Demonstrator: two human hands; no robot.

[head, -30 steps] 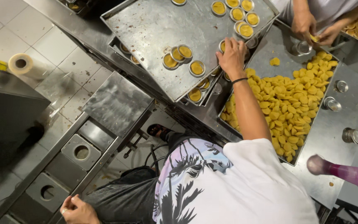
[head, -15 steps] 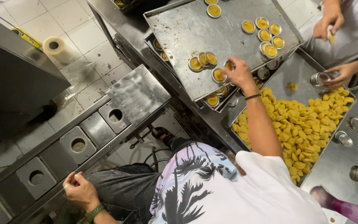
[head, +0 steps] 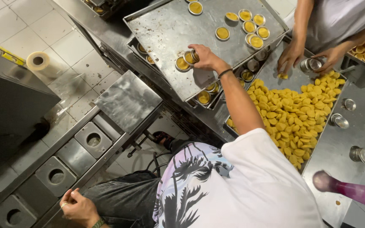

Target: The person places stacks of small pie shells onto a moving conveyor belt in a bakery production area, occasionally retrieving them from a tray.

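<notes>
Half a second back the right hand (head: 205,58) was nearer the lower edge of the large flat steel baking tray (head: 178,29), among three filled cups; it has since moved up the tray and now lies over it with the fingers curled round a small round metal tart cup lined with yellow dough (head: 191,56), tipped on its side in the grip. Just beside it, touching the tray, stands a second filled tart cup (head: 182,63). The left hand (head: 77,207) has shifted little — it rests low at the left on dark trousers, fingers loosely bent with the tips pinched together, and whether they hold anything cannot be told.

Farther up the tray stands a cluster of filled cups (head: 250,27). To the right lies a heap of yellow dough pieces (head: 292,109) on a steel table (head: 362,126), with a few empty metal cups (head: 339,120) well apart from it. Another person's hands (head: 290,57) work at the heap's upper edge.

Of packaging little shows: a cream-coloured roll of plastic film (head: 43,64) on the tiled floor at the left, a yellow strip (head: 7,55) near it, and a pink translucent plastic bottle (head: 351,192) lying at the lower right — no label can be read.
</notes>
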